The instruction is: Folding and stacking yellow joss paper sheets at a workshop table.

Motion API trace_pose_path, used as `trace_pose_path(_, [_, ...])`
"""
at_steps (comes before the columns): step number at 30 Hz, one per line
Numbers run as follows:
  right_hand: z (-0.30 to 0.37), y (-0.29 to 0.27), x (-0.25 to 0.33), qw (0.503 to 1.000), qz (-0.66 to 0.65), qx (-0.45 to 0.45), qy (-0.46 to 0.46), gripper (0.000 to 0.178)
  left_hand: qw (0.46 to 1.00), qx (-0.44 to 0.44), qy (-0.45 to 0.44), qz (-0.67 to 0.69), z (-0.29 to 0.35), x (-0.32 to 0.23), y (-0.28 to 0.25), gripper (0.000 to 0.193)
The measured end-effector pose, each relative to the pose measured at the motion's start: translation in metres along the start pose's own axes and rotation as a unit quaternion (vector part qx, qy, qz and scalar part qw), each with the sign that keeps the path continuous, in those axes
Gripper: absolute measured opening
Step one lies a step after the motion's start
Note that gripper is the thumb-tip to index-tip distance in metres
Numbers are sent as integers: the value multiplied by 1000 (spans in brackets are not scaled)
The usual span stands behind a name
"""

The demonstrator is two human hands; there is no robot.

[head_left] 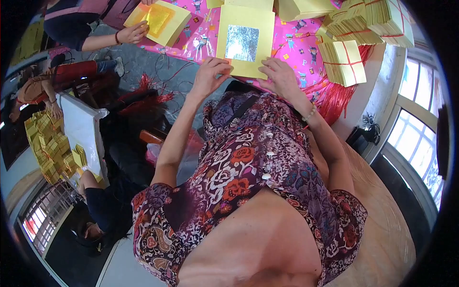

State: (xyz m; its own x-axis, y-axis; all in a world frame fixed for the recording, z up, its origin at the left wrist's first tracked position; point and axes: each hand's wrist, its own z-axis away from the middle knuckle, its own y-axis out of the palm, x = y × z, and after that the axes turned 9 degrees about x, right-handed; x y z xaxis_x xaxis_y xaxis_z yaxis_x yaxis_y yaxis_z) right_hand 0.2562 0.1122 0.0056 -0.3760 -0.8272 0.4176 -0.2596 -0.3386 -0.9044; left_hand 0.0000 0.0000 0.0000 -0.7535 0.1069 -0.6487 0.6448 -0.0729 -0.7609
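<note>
A yellow paper stack (pixel 246 69) lies in front of me on a pink table cover, its top sheet bearing a square of silver foil (pixel 242 43). At the stack's near left corner my left hand (pixel 212 75) is closed, its fingers bent and its thumb toward the edge. My right hand (pixel 283 78) grips the near right corner with bent fingers, a beaded bracelet on its wrist. How far the fingertips reach under the paper is hidden. Directly beyond, more yellow paper (pixel 246 13) touches or overlaps the stack's far side.
Across to the left, another person's hand (pixel 134 33) rests on yellow paper (pixel 179 24) with a gold patch. Bundles tied with red string (pixel 344 62) stand at right above red strands (pixel 334 103). Further people work around a white table (pixel 79 126) piled with yellow bundles.
</note>
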Motion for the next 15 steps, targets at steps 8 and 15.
trace_pose_path(8, [-14, -6, -2, 995, -93, 23, 21, 17, 988, 93, -17, 121, -16, 16, -29, 13])
trace_pose_path(15, [-18, -13, 0, 993, -105, 40, 44, 19, 968, 160, -47, 189, -30, 28, -31, 9])
